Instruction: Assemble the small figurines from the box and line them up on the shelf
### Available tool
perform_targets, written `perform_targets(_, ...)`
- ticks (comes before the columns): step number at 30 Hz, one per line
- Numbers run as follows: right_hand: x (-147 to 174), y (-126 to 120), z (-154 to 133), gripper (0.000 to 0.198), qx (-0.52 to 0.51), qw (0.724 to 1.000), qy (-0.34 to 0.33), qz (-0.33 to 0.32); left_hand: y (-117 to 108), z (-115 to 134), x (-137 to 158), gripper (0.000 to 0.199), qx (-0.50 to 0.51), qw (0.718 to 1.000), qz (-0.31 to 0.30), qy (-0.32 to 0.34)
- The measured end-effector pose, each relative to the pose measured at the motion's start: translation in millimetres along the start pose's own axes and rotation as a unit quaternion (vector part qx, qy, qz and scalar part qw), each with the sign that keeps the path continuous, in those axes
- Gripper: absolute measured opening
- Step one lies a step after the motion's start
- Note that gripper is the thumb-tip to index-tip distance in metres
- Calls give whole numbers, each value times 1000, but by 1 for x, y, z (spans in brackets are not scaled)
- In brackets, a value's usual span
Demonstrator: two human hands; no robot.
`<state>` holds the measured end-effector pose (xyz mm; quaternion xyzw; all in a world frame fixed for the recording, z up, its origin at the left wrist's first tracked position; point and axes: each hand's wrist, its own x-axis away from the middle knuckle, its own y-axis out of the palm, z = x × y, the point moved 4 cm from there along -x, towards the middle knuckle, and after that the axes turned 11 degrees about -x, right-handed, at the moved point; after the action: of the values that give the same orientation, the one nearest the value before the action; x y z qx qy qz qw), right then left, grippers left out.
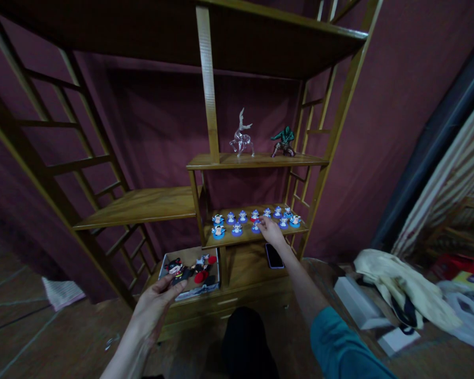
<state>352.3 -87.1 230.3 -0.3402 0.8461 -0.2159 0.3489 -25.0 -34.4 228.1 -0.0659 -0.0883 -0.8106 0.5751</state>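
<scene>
My left hand (156, 301) grips a dark-haired figurine (176, 267) between thumb and fingers, in front of an open cardboard box (166, 259). More red and black figurines (202, 267) lie inside that box. Farther right, my right hand (272, 232) reaches onto a wooden shelf (226, 242), its fingers closed at a small purple-and-white figurine (256, 226) near the front edge. Part of this figurine is hidden by the fingertips. Around it stand several similar purple figurines (237, 229) and blue-based ones (218, 232), roughly in two rows.
On the shelf above stand a clear glass deer (242, 138) and a green crouching figure (284, 142). Below the figurines lies a phone (274, 256). A side shelf (142, 205) juts out at left. White boxes (361, 305) and cream cloth (403, 281) are on the floor at right.
</scene>
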Motion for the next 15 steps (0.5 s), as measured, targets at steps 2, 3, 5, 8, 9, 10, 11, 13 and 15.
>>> perform_targets(2, -6, -11, 4, 32, 3, 999, -12, 42, 0, 1, 0, 42, -4, 1000, 4, 0)
perform_targets(3, -10, -18, 5, 33, 18, 998, -16, 59, 0, 1, -1, 42, -6, 1000, 4, -1)
perform_targets(5, -21, -31, 8, 33, 63, 996, -15, 67, 1, 1, -1, 41, -6, 1000, 6, -9)
perform_targets(8, -42, -49, 13, 33, 115, 992, -3, 44, 1, 0, -2, 40, 2, 1000, 17, -24)
perform_targets(9, -49, -54, 15, 33, 123, 992, 0, 37, 1, -1, -2, 40, 5, 999, 18, -28)
perform_targets(10, -56, -57, 17, 33, 129, 991, 3, 27, 2, 0, -1, 40, 6, 999, 16, -31)
perform_targets(11, -63, -59, 18, 32, 137, 991, 5, 13, 2, 0, -1, 40, 5, 999, 13, -33)
perform_targets(13, -74, -58, 20, 32, 150, 988, 8, -25, 4, 0, 0, 41, 3, 999, 10, -34)
perform_targets(15, -82, -51, 21, 33, 164, 984, 7, -65, 4, 0, 0, 42, 1, 999, 13, -33)
